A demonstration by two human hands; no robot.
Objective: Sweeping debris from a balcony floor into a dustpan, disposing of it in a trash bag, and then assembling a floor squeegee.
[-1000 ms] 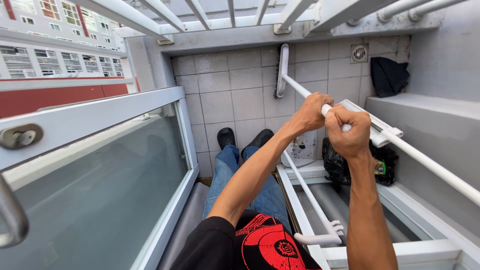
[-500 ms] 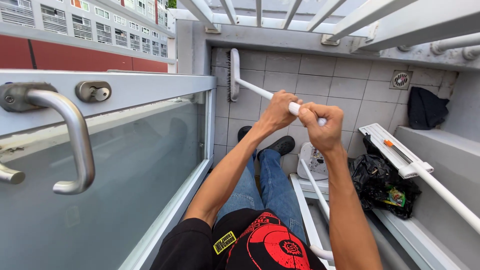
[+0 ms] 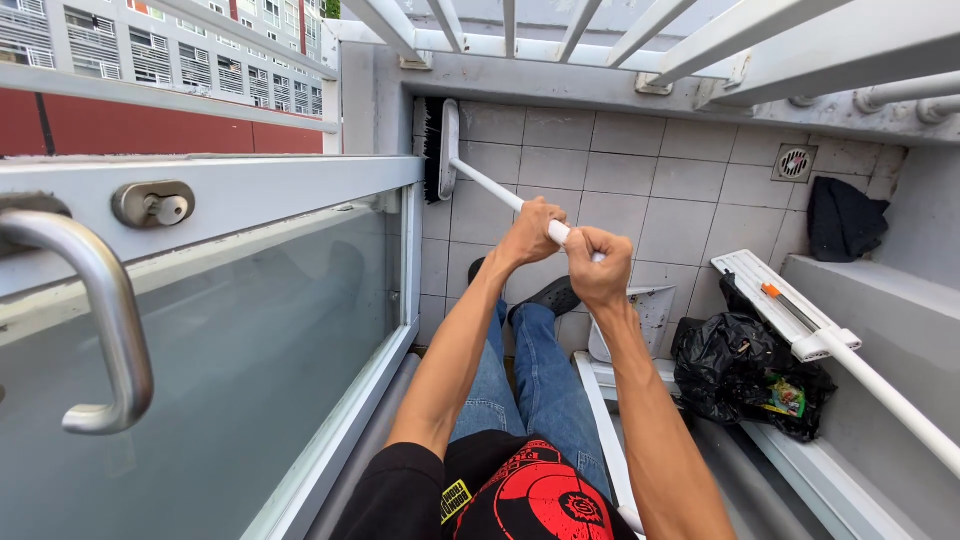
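The broom lies along the tiled floor, its white handle running from both hands out to the black-bristled head, which sits in the far left corner where the wall tiles meet the upright of the glass door. Nearest, both forearms stretch forward and a little left over the person's jeans, elbows almost straight. The right hand is the nearer of the two, knuckles up, fingers closed tight round the end of the handle; the left hand sits just beyond it, touching it, also wrapped fully round the handle with the thumb over the top. With both grips crowded at the very end, the long handle has little leverage behind it, so the head could twist or skip off the corner under a hard push. On the right, near the legs, a black rubbish bag and a white dustpan lie close to the handle's line; a wide sideways sweep could knock them. A second white pole with a flat mop head leans on the right ledge and might slide if bumped. Farther right, a dark cloth lies beside the floor drain.
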